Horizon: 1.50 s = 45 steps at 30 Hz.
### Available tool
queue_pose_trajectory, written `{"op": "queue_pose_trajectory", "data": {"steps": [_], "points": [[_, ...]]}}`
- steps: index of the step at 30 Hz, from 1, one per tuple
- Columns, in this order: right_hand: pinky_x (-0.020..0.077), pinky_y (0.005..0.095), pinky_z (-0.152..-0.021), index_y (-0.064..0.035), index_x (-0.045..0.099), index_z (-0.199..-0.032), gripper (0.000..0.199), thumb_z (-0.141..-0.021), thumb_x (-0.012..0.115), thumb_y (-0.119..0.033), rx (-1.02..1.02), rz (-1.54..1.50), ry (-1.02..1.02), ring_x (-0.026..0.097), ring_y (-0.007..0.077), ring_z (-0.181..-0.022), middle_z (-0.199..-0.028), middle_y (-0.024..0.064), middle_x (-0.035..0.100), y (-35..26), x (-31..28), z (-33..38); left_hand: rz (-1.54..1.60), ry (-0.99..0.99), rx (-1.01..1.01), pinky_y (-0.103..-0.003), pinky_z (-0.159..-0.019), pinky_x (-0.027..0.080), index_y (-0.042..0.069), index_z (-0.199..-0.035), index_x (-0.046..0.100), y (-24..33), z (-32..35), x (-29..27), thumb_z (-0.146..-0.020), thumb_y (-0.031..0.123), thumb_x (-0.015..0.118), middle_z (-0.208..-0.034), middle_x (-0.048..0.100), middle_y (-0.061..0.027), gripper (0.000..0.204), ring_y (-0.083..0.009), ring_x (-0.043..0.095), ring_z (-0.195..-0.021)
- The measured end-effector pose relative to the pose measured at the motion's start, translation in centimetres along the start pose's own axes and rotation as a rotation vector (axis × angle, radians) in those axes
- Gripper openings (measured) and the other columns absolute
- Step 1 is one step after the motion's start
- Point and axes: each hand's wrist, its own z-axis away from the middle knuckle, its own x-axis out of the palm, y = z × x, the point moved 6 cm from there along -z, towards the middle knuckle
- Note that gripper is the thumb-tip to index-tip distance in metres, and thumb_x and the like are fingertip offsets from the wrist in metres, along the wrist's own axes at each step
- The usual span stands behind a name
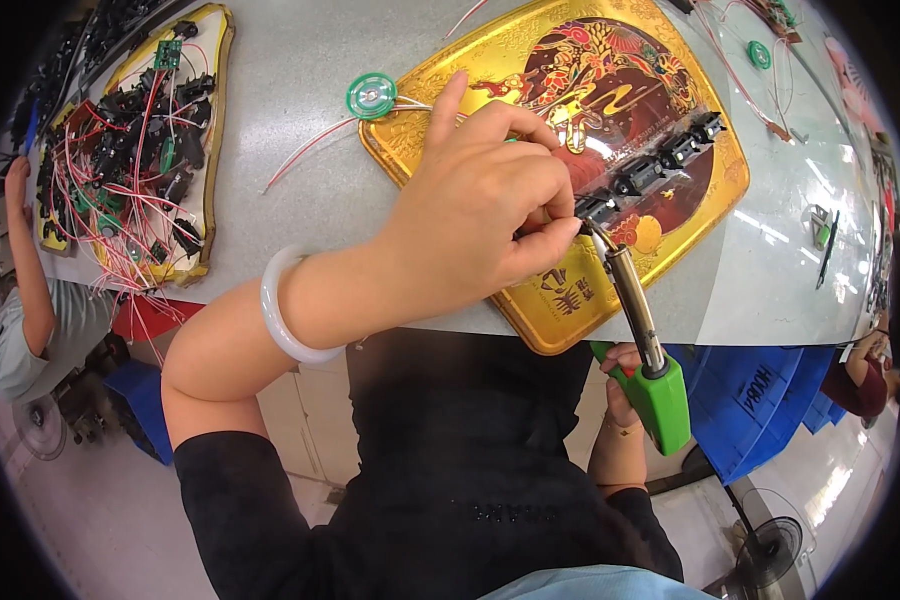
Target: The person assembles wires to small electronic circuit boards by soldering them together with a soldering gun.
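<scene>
1. Presently, two hands at work. The left hand [480,215] is pinched tight, thumb and forefinger closed on a small black component [592,208] with a red wire, over the gold tray [440,150].
2. The right hand [625,385], mostly hidden below the surface edge, grips the green handle of one soldering iron [642,345]; its metal tip points up and touches the pinched component.
3. One white bangle [282,310] on the left wrist.
4. Gold tray: one, ornate, red and gold picture in the middle, lying on the grey surface [300,80] with its near corner at the surface edge. The left hand covers its middle-left part.
5. Black components in a row [670,155] on the tray: four more counted, running diagonally up and right from the pinched one.
6. Round green speaker discs: one [371,96] just beside the tray's upper left corner, with thin wires trailing; a second, smaller-looking one [759,54] well apart at the upper right, among loose red wires.
7. Second gold tray [215,150], far left: one, heaped with black parts, green boards and red and white wires; too tangled to count.
8. Another person's arm [30,270] at the far left edge, beside that tray.
9. Blue plastic crates [760,400] below the surface, right; count uncertain.
</scene>
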Motion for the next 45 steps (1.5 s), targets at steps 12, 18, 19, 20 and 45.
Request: {"op": "queue_pose_trajectory", "data": {"steps": [12, 18, 19, 20, 45], "points": [[0.0424, 0.0245, -0.051, 0.0015, 0.045, -0.096, 0.039, -0.059, 0.057, -0.004, 0.005, -0.572, 0.091, 0.049, 0.0168, -0.057, -0.087, 0.0181, 0.049, -0.6, -2.2, -0.9, 0.004, -0.026, -0.006, -0.054, -0.102, 0.013, 0.012, -0.067, 0.055, 0.2, -0.4, 0.4, -0.069, 0.015, 0.065, -0.057, 0.055, 0.0043, 0.011, -0.0186, 0.05, -0.098], [0.0421, 0.0229, -0.051, 0.0018, 0.045, -0.096, 0.039, -0.059, 0.058, -0.004, 0.014, -0.61, 0.099, 0.049, 0.0164, -0.057, -0.087, 0.0188, 0.049, -0.4, -2.1, -0.8, -0.008, -0.053, -0.04, -0.052, -0.102, 0.013, 0.011, -0.066, 0.056, 0.5, -0.3, 0.0, -0.069, 0.014, 0.065, -0.059, 0.055, 0.0034, 0.01, -0.02, 0.05, -0.1], [0.042, 0.0227, -0.051, 0.002, 0.045, -0.096, 0.039, -0.059, 0.058, -0.004, 0.016, -0.609, 0.106, 0.049, 0.0164, -0.057, -0.088, 0.0191, 0.049, -0.4, -2.2, -0.8, -0.006, -0.06, -0.051, -0.051, -0.102, 0.014, 0.011, -0.066, 0.057, 0.5, -0.4, 0.0, -0.068, 0.012, 0.066, -0.06, 0.055, 0.0028, 0.009, -0.0208, 0.05, -0.101], [0.042, 0.0227, -0.051, 0.002, 0.045, -0.096, 0.039, -0.059, 0.058, -0.004, 0.013, -0.609, 0.111, 0.049, 0.0164, -0.057, -0.088, 0.0191, 0.049, -0.5, -2.2, -0.8, -0.006, -0.062, -0.045, -0.051, -0.102, 0.014, 0.011, -0.066, 0.057, 0.5, -0.4, 0.1, -0.068, 0.012, 0.066, -0.06, 0.055, 0.0028, 0.009, -0.0208, 0.05, -0.101], [0.0428, 0.0238, -0.054, 0.001, 0.048, -0.098, 0.042, -0.058, 0.061, -0.007, 0.067, -0.665, 0.112, 0.05, 0.0169, -0.06, -0.09, 0.0183, 0.052, -0.1, -1.8, -0.5, 0.007, -0.077, -0.055, -0.055, -0.103, 0.009, 0.011, -0.067, 0.058, 0.5, -0.4, 0.0, -0.069, 0.016, 0.066, -0.063, 0.057, 0.0033, 0.01, -0.0209, 0.049, -0.101]]}}
